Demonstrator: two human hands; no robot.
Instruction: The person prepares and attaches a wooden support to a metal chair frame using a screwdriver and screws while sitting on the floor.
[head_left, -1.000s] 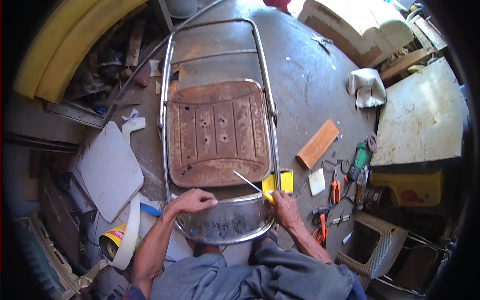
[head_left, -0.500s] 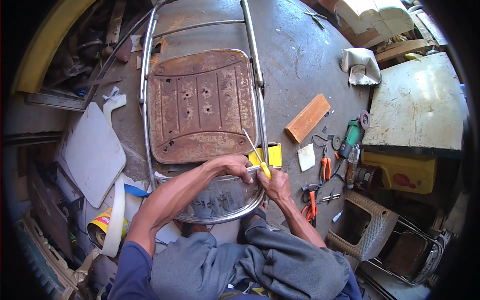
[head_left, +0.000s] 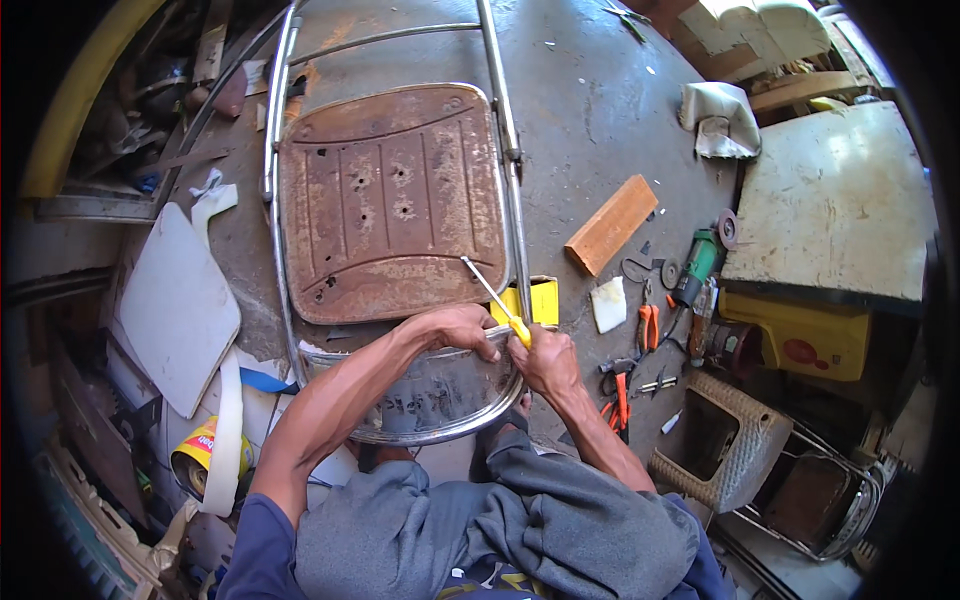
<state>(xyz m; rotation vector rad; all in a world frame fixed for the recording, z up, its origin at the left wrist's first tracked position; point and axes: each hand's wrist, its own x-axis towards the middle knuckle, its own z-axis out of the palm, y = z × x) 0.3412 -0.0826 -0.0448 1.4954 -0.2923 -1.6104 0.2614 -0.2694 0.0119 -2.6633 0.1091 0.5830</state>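
A metal-framed folding chair lies before me, with a rusty seat plate (head_left: 395, 200) and a curved backrest panel (head_left: 425, 395) close to my legs. My right hand (head_left: 548, 362) is closed round the yellow handle of a screwdriver (head_left: 508, 318) at the backrest's upper right corner. Its shaft points up and left, over the seat's lower right edge. My left hand (head_left: 466, 328) grips the backrest's upper edge, thumb toward the right hand. What the left fingers touch underneath is hidden. Just behind both hands is an open yellow box (head_left: 540, 300).
To the right lie a wooden block (head_left: 612, 226), a white pad (head_left: 608, 305), a green angle grinder (head_left: 697, 268), orange-handled pliers (head_left: 648, 325) and a hammer (head_left: 618, 366). A woven-sided frame (head_left: 735, 440) stands lower right. At left are a white board (head_left: 180, 310) and a yellow can (head_left: 195, 460).
The screwdriver's shaft has swung left and leans lower over the seat as my right hand turns slightly. My left hand stays on the backrest edge. The whole view has shifted a little.
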